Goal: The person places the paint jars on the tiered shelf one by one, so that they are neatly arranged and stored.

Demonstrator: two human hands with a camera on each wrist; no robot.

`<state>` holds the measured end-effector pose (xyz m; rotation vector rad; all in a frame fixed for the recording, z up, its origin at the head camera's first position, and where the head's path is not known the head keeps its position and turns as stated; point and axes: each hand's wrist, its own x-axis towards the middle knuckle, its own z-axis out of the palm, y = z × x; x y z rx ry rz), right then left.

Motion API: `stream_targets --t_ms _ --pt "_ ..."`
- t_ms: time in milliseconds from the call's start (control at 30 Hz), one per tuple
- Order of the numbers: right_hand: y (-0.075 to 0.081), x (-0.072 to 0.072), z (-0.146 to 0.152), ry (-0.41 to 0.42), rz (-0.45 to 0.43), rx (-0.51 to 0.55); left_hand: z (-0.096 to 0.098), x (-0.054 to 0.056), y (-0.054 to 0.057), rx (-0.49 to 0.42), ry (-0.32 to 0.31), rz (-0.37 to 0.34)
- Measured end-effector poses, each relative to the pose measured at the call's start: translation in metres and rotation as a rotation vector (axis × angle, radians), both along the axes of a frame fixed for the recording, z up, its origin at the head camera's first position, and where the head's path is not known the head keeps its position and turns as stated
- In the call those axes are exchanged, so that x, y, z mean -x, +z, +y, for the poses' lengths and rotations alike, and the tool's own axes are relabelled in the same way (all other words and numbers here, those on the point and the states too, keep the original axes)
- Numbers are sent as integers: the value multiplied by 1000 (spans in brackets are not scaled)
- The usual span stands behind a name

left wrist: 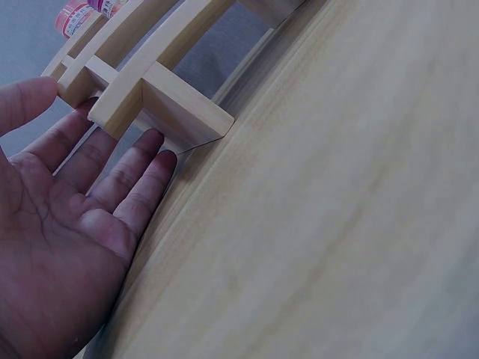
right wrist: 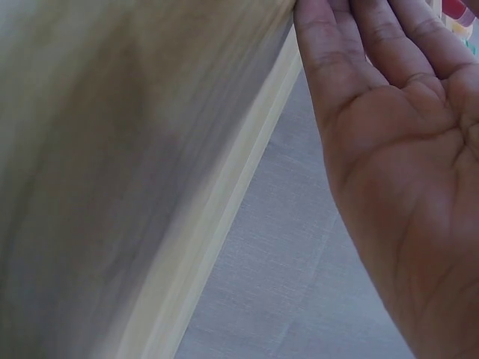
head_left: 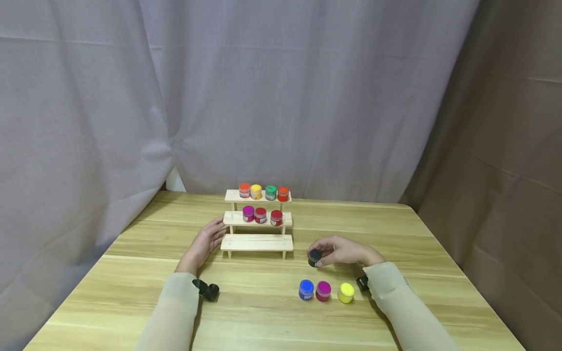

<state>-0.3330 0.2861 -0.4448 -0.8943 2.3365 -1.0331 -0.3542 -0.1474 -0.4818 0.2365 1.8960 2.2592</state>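
Observation:
My right hand (head_left: 341,250) pinches a small black-topped paint jar (head_left: 314,257) between thumb and fingers, to the right of a three-step wooden rack (head_left: 256,242). In the right wrist view the palm (right wrist: 404,157) shows, and the jar is out of sight. Beside the rack's left end is my left hand (head_left: 208,240), its fingers fairly straight. The left wrist view has its fingertips (left wrist: 153,138) right at the ends of the steps. On the top step stand red-orange, yellow and green jars (head_left: 270,192); a magenta jar (head_left: 248,213) and two red jars (head_left: 276,218) are on the middle step. The lowest step is bare.
Nearer to me on the wooden table (head_left: 259,321) stand a blue jar (head_left: 306,289), a magenta-topped jar (head_left: 323,291) and a yellow jar (head_left: 346,292), just below the right hand. Grey curtains (head_left: 281,107) hang behind the table and along its sides.

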Motion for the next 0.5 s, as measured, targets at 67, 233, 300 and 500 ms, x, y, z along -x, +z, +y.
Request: stream_targets --t_ms 67,233,300,500 --pt "0 0 0 -2 -6 3 0 0 0 -7 3 -5" --pt "0 0 -1 -3 0 1 0 0 -1 -16 4 -12" --pt "0 0 -1 -5 11 -3 0 0 -1 -17 5 -12" --pt "0 -1 -1 -17 32 -9 1 -1 0 -12 15 -12"
